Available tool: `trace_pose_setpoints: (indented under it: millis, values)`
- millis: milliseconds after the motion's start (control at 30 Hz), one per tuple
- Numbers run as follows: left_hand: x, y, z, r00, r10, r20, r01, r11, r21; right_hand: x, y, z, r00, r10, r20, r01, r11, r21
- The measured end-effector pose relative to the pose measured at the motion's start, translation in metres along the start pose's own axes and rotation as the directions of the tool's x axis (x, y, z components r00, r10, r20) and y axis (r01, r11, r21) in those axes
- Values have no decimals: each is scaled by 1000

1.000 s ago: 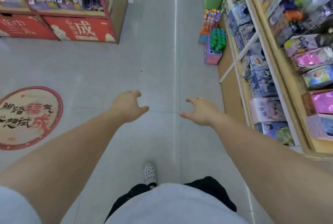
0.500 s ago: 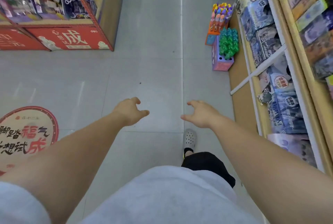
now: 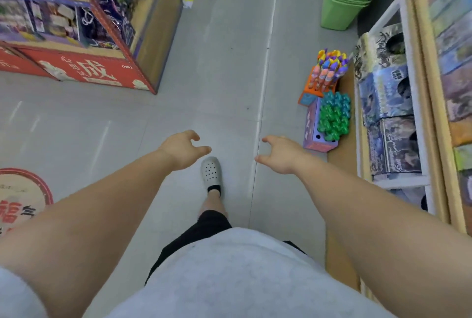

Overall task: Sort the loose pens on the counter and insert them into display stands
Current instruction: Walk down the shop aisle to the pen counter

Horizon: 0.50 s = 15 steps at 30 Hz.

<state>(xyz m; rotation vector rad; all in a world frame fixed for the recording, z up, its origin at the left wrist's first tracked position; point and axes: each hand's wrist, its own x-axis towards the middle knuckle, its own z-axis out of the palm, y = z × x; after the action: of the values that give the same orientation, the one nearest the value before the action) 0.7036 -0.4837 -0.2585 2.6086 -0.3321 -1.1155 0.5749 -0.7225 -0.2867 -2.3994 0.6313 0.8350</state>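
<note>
Large white 成 on the red display base (image 3: 102,72), small logo beside it unreadable, red 福 on the round floor sticker (image 3: 25,190)

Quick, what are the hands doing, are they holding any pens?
Left hand: open, fingers loosely curled, holding nothing.
Right hand: open, fingers loosely curled, holding nothing.

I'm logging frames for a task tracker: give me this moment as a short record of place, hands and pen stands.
place: shop aisle, tiled floor
left hand: held out ahead, loosely curled, empty
right hand: held out ahead, loosely curled, empty
orange stand: on floor beside right-hand shelf, holding multicoloured pens
purple stand: right next to it, nearer side, green-topped pens, empty holes at front
loose pens: none in view
</note>
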Motion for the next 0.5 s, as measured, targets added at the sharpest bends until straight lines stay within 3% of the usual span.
trace_pose_setpoints:
  millis: [300, 500]
  values:
    - [192, 52, -146, 997, 44, 59, -46, 998, 32, 170, -55, -157, 996, 69, -47, -74, 992, -102]
    - [294, 96, -241, 998, 50, 40, -53, 995, 82, 260, -89, -249, 996, 82, -28, -81, 996, 35]
